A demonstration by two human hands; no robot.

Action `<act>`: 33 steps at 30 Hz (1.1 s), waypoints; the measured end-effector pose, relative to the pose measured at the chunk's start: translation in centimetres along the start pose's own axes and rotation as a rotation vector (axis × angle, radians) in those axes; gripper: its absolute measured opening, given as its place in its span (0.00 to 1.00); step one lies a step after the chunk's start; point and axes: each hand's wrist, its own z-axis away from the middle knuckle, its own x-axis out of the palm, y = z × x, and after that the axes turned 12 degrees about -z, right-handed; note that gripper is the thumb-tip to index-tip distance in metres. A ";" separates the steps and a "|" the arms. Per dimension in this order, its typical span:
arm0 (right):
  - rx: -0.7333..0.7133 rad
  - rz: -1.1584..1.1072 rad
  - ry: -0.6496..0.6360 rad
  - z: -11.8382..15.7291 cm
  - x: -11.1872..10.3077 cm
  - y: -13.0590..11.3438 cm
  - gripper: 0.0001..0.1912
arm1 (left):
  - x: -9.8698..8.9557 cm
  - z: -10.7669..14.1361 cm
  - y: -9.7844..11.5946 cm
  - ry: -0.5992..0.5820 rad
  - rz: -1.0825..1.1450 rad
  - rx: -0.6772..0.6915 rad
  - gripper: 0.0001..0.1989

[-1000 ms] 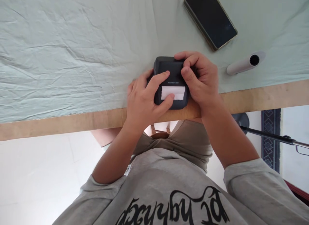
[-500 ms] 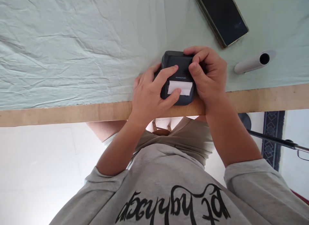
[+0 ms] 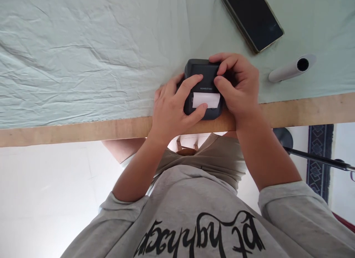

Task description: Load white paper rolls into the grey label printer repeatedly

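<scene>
A small dark label printer (image 3: pixel 205 71) lies at the table's front edge, between my two hands. A white paper label (image 3: pixel 209 100) shows at its near end. My left hand (image 3: pixel 173 108) grips the printer's left side, its index finger on the top and its thumb at the label. On the right side, my right hand (image 3: pixel 241 84) is curled around the far right corner, with the thumb resting on the top face. Part of the printer's right side is hidden by that hand.
A black phone (image 3: pixel 253 19) lies on the pale green cloth (image 3: pixel 97 54) at the far right. Nearer me is a white cylindrical object (image 3: pixel 287 71) with a dark round end. The bare wooden edge (image 3: pixel 74 131) borders the cloth; a black stand (image 3: pixel 318 159) is at lower right.
My right thumb has shifted slightly left onto the printer's top. The left hand keeps its hold, and the printer stays in nearly the same place.
</scene>
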 end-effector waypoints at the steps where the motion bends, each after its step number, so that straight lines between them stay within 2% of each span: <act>1: 0.011 0.000 0.003 0.0 0.0 0.0 0.20 | 0.0 0.0 0.0 -0.003 0.003 -0.001 0.30; 8: 0.049 -0.005 0.019 0.1 -0.2 0.8 0.15 | 0.0 -0.1 0.1 -0.018 0.001 -0.015 0.30; 20: -0.026 -0.040 0.020 -0.2 -0.2 1.1 0.26 | 0.1 -0.1 0.0 0.012 -0.010 0.005 0.30; 27: -0.053 -0.040 0.014 -0.4 -0.3 1.6 0.26 | 0.2 -0.2 -0.2 0.007 0.004 0.013 0.30; 33: -0.017 -0.012 0.027 -0.4 -0.3 2.0 0.25 | 0.6 -0.2 -0.3 0.030 0.053 -0.021 0.37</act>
